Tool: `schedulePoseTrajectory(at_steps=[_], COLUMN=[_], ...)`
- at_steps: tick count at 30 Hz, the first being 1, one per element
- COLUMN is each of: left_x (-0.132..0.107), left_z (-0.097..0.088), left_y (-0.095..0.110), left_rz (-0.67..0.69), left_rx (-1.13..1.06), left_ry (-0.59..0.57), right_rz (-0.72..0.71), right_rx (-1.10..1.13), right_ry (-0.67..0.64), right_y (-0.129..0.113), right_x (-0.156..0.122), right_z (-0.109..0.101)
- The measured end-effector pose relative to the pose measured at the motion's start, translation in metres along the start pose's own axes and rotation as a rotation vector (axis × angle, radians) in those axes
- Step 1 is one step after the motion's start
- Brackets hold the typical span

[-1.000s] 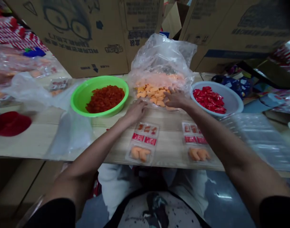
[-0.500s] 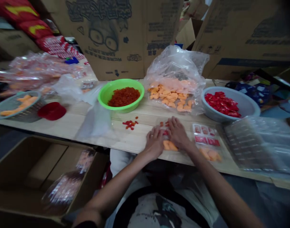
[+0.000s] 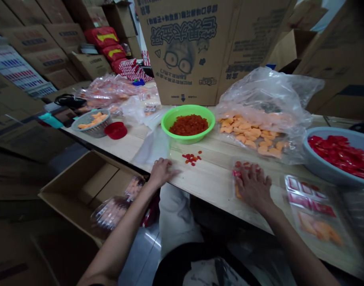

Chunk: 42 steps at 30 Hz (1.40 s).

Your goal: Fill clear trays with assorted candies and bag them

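Note:
My right hand lies palm down with fingers spread over a clear plastic tray. Dark red pieces, a red packet and a bit of orange show around its fingers; the rest is covered. My left hand is at the table's front edge, beside a white translucent plastic bag, its fingers loosely apart and nothing visible in it. A few small red and orange pieces are scattered between the hands. To the right lies another filled tray with red packets and orange pieces.
A green bowl of red-orange pieces stands behind. Beside it are a clear bag of orange pieces and a blue-grey basin of red packets. Left are a basket, a red dish, and a floor-level carton holding packs.
My left hand has left the tray and moved left to the table edge by the white bag. My right hand stays on the tray. The view has turned left.

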<state>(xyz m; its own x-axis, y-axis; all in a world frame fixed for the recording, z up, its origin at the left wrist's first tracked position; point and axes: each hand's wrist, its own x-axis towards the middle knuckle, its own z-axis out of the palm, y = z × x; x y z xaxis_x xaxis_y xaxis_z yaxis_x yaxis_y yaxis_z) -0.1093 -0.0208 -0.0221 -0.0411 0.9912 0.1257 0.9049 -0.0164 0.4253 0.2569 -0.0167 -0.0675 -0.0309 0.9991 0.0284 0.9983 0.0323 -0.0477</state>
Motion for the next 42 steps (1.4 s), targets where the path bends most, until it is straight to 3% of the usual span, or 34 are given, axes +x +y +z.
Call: schedulePoseTrajectory(at_steps=[2,5,7,10,12,13,16,19,21,23,25,28,31,37,39,42], left_x=[0.002,0.0,-0.004,-0.014,-0.023,-0.027,-0.036,-0.04,-0.04,-0.04,-0.039,-0.041,-0.046,-0.044,-0.041,-0.04], left_z=[0.001,0.013,0.015,0.008,0.003,0.003,0.015,0.034,0.044,0.049,0.051,0.051,0.052,0.049,0.047,0.043], left_y=[-0.026,-0.037,-0.031,-0.013,0.005,0.015,0.045,0.07,0.08,0.087,0.091,0.1,0.114,0.121,0.117,0.114], left_rz=[-0.053,-0.051,-0.067,-0.075,0.006,0.067,0.227,0.3,0.346,0.383,0.411,0.461,0.475,0.465,0.573,0.877], left_rx=[0.012,-0.061,-0.141,-0.201,-0.154,-0.123,-0.09,-0.129,-0.151,-0.168,-0.188,-0.199,-0.159,-0.215,-0.295,-0.354], left_ry=[-0.023,0.039,0.155,0.497,0.669,0.7,0.662,0.578,0.518,0.468,0.423,0.327,0.27,0.372,0.416,0.399], right_rz=[0.017,-0.008,-0.088,-0.25,-0.344,-0.382,-0.379,-0.222,-0.173,-0.199,-0.258,-0.297,-0.237,-0.208,-0.195,-0.095], right_rx=[-0.017,-0.021,0.023,0.197,0.37,0.471,0.812,1.024,0.976,0.809,0.621,0.448,0.356,0.278,0.286,0.341], right_ry=[-0.012,0.013,0.039,0.072,0.073,0.054,-0.118,-0.274,-0.153,0.093,0.259,0.254,0.223,0.293,0.315,0.327], right_y=[-0.004,-0.023,-0.041,-0.069,-0.086,-0.094,-0.115,-0.124,-0.12,-0.11,-0.099,-0.084,-0.072,-0.049,-0.044,-0.04], right_x=[0.004,0.005,0.0,-0.01,-0.015,-0.016,-0.009,0.004,0.009,0.008,0.002,-0.006,-0.009,-0.017,-0.02,-0.024], right_z=[-0.004,-0.017,-0.03,-0.052,-0.064,-0.068,-0.064,-0.047,-0.04,-0.041,-0.049,-0.062,-0.069,-0.069,-0.065,-0.057])
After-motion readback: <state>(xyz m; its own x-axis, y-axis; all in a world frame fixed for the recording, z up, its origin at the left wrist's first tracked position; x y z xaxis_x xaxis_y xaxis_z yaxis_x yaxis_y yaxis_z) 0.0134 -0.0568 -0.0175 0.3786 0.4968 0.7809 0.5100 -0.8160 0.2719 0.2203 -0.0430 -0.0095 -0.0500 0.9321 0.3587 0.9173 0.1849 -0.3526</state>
